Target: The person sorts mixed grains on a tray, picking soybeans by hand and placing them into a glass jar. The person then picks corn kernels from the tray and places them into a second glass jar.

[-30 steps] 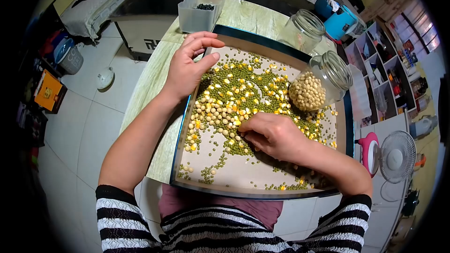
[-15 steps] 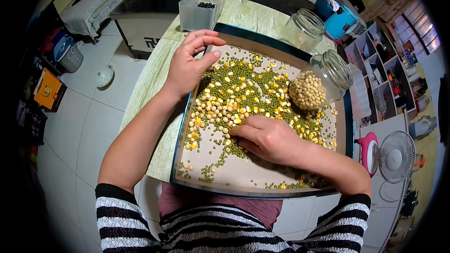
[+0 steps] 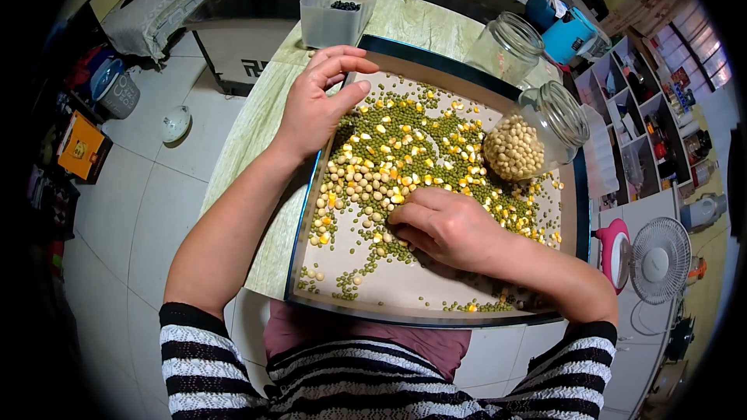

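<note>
A shallow box (image 3: pixel 373 274) with dark blue edges holds green mung beans (image 3: pixel 397 120), yellow-white corn kernels (image 3: pixel 465 157) and pale soybeans (image 3: pixel 354 179). My left hand (image 3: pixel 315 105) rests across its left rim near the far corner, thumb and fingers apart. Low over the middle of the box, my right hand (image 3: pixel 447 229) has its fingers bent together at the edge of the soybean pile. Its fingertips are partly hidden, so whatever they hold does not show. A glass jar of soybeans (image 3: pixel 515 148) lies tilted inside the box on the right, mouth outward.
Beyond the box stand an open glass jar (image 3: pixel 506 47) and a translucent container (image 3: pixel 331 19) with dark beans. All rest on a pale wood-patterned table (image 3: pixel 424 19). A white fan (image 3: pixel 660 260) and a blue kettle (image 3: pixel 568 35) are to the right.
My right hand's fingers have drawn slightly closer together beside the soybeans. My left hand stays on the rim. The whole view has shifted a little.
</note>
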{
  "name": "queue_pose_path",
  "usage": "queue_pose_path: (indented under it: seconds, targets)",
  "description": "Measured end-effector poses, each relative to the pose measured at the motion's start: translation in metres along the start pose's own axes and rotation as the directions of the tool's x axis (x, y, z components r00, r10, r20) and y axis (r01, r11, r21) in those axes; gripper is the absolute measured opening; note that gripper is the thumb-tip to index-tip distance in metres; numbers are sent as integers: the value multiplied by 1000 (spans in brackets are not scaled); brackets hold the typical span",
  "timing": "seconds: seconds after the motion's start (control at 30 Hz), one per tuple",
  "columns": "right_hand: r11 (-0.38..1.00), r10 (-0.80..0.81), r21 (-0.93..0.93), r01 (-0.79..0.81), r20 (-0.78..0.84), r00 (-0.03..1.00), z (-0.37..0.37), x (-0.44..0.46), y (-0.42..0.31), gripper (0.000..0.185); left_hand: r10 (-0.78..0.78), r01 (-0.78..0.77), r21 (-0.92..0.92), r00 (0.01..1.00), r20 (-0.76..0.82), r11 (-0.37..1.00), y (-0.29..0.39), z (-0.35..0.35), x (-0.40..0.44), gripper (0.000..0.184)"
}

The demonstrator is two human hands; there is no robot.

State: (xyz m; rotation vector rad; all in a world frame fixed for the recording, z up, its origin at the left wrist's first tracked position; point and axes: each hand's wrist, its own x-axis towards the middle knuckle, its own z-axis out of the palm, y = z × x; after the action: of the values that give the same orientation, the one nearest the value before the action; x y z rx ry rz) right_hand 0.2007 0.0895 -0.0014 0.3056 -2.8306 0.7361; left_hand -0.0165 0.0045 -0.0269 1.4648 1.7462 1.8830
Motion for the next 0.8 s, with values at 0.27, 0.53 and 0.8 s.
queue_pose_path:
  seconds: [0.27, 0.53, 0.8]
  targets:
    - [997, 74, 31, -73, -20, 997, -4, 3, -1, 10, -12, 12, -18, 1000, 0, 1000, 1, 0, 0, 19]
    - [994, 107, 17, -107, 37, 994, -8, 2, -1, 13, -16, 16, -22, 1000, 6, 1000, -1, 0, 0, 19]
    - [989, 144, 21, -148, 111, 983, -12, 3, -3, 9, -12, 12, -40, 1000, 5, 999, -2, 1, 0, 18]
